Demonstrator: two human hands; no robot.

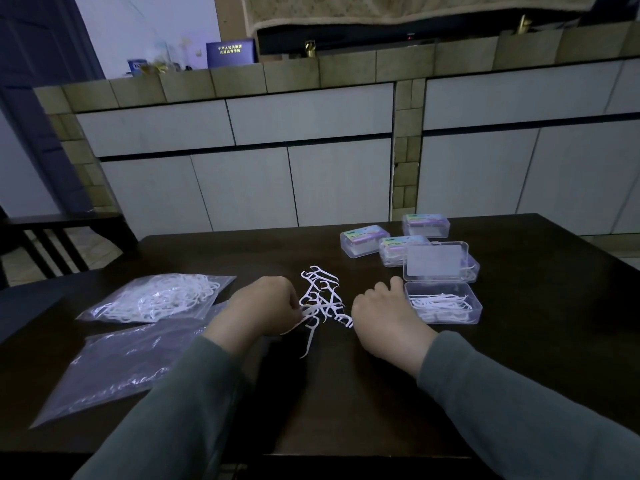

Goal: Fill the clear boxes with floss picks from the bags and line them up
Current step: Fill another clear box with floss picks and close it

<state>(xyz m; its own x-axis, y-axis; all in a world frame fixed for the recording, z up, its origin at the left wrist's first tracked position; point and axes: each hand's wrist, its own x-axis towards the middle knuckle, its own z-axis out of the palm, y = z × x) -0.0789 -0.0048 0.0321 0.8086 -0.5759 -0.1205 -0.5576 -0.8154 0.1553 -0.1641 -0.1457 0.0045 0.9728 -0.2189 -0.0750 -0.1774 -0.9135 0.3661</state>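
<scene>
On a dark table (346,393), loose floss picks (323,299) are being gathered: a few are pinched by the left hand (261,308), while the right hand (381,320) rests curled beside the half-filled open box (443,306), its grip hidden. Next, probably, the bundle must be aligned and laid in.

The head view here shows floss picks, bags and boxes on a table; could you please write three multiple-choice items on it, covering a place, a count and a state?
1. Where does the loose pile of floss picks lie?
A. between the two hands
B. inside a drawer
C. on the floor

2. How many closed clear boxes stand behind the open box?
A. one
B. three
C. six

3. What state is the nearest bag in?
A. stuffed full
B. almost empty and flat
C. hanging from a hook

Answers: 1 A, the pile sits between the left hand and right hand; 2 B, three labelled lids show; 3 B, it lies flat on the table.
</scene>
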